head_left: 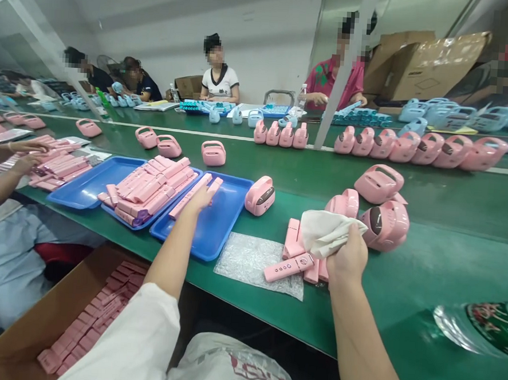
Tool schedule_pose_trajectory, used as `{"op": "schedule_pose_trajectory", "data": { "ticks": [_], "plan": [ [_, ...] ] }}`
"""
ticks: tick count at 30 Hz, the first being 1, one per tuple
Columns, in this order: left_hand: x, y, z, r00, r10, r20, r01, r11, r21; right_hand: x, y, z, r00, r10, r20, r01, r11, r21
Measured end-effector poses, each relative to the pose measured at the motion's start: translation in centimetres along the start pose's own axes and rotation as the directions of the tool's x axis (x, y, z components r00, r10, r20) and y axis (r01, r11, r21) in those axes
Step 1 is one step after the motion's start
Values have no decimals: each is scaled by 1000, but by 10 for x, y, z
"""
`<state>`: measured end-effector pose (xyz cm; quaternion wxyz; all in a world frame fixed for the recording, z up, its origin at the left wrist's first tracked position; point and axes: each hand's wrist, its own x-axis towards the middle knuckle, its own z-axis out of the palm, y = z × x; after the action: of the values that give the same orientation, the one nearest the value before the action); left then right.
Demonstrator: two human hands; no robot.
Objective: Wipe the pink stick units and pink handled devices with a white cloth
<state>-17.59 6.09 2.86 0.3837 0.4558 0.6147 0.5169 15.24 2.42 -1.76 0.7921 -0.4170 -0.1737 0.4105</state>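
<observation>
My left hand reaches over the right-hand blue tray, its fingers closed around a pink bar-shaped handset. Another pink bar lies beside it along the tray's left side. My right hand grips a white cloth, bunched above a small pile of pink handsets. One handset with a row of buttons rests in front of the cloth, partly over a sheet of bubble wrap. The cloth and my hand hide part of the pile.
A second blue tray bears heaped pink handsets. Pink speaker-like units with handles stand around the green table, several in a row at the back. A bottle lies at right. Below left is a carton of pink bars. Co-workers sit nearby.
</observation>
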Motion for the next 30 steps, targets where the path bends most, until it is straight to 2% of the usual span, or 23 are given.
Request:
{"op": "schedule_pose_trajectory", "data": {
  "ticks": [2, 4, 6, 7, 9, 11, 14, 16, 17, 20, 23, 25, 27, 30],
  "plan": [
    [-15, 7, -2, 1000, -25, 15, 26, 996, -91, -2, 0, -1, 1000, 5, 13, -5, 1000, 7],
    [-35, 18, 4, 999, -10, 48, 18, 985, -169, -4, 1, 0, 999, 24, 29, -24, 1000, 18],
    [-54, 29, 21, 982, 35, 187, 20, 960, -281, -6, 2, 2, 998, 55, 31, -56, 998, 29],
    [-63, 34, 33, 955, 67, 290, 32, 946, -323, -7, 3, 3, 997, 72, 33, -73, 997, 34],
    [-74, 40, 60, 875, 124, 468, 58, 933, -355, -9, 3, 6, 995, 90, 33, -91, 995, 41],
    [-81, 39, 87, 794, 143, 590, 108, 923, -370, -9, 1, 8, 996, 84, 40, -86, 995, 43],
    [-87, 29, 119, 663, 109, 740, 336, 840, -425, -9, -2, 9, 998, 30, 46, -31, 999, 34],
    [-91, 18, 130, 558, 72, 827, 501, 765, -405, -9, -3, 8, 997, -23, 69, 22, 1000, 19],
    [-93, 13, 133, 509, 57, 859, 547, 749, -374, -10, -4, 7, 995, -45, 93, 44, 999, 11],
    [-99, 0, 136, 397, 2, 918, 553, 798, -240, -10, -5, 4, 975, -71, 211, 75, 997, -9],
    [-102, -6, 136, 273, -97, 957, 497, 866, -54, -8, -9, 0, 920, 20, 392, 9, 997, -73],
    [-103, -6, 137, 191, -159, 969, 466, 883, 53, -7, -14, -1, 847, 166, 505, -87, 980, -177],
    [-105, -4, 139, 164, -185, 969, 455, 886, 93, -8, -19, -2, 761, 295, 578, -137, 944, -300],
    [-110, -3, 144, 185, -206, 961, 465, 880, 99, -12, -26, -2, 677, 329, 658, -49, 912, -407]
  ]
}}
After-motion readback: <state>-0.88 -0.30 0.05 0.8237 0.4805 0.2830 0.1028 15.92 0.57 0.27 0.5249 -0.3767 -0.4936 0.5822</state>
